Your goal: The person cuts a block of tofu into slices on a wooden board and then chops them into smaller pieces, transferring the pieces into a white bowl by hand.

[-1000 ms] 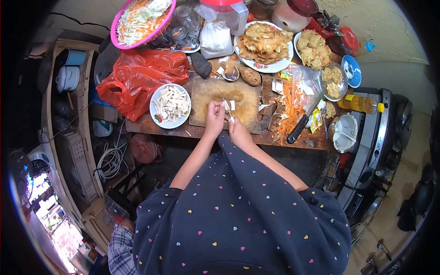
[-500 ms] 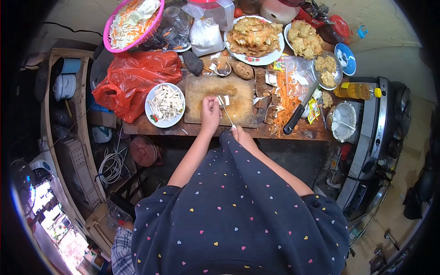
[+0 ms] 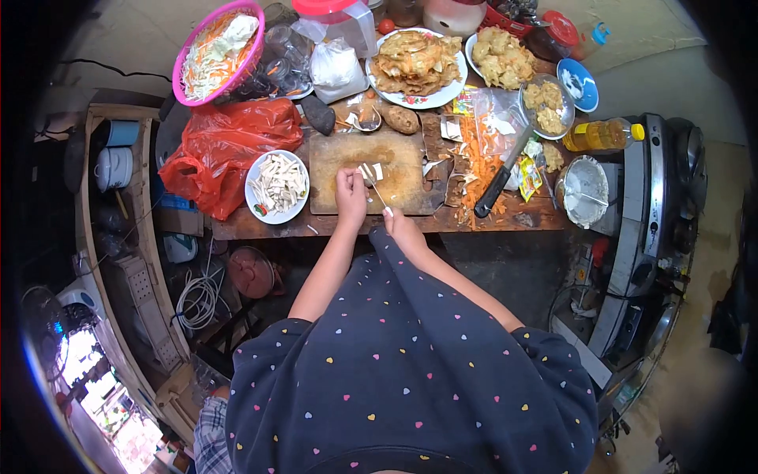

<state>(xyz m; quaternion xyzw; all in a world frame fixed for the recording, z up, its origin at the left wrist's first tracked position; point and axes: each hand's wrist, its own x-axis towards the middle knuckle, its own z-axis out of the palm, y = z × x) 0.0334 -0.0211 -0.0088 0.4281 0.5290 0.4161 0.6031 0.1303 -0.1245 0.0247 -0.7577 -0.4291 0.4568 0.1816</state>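
Note:
A worn wooden cutting board (image 3: 403, 154) lies at the front of the table. Over its lower half, the bent fingers of my left hand (image 3: 350, 191) hold a small white strip of food (image 3: 365, 171) against the board. My right hand (image 3: 403, 227) is closed round the light handle of a small knife (image 3: 379, 193) at the board's front edge. The blade slants up and left, its tip right at the strip. Just right of my left fingertips lies a loose white piece (image 3: 377, 171). A white bowl (image 3: 297, 212) heaped with similar strips stands left of the board.
Left of the bowl is a red plastic bag (image 3: 229, 146). Behind the board lie a dark stone (image 3: 319, 116) and a brown tuber (image 3: 400, 119). A large black-handled knife (image 3: 495, 189) rests among orange shreds (image 3: 474, 162) on the right. A plate of fried food (image 3: 418, 67) stands farther back.
The whole view has shifted slightly, moving the table things left. Both hands keep nearly the same pose over the board, with the knife still at the white strip.

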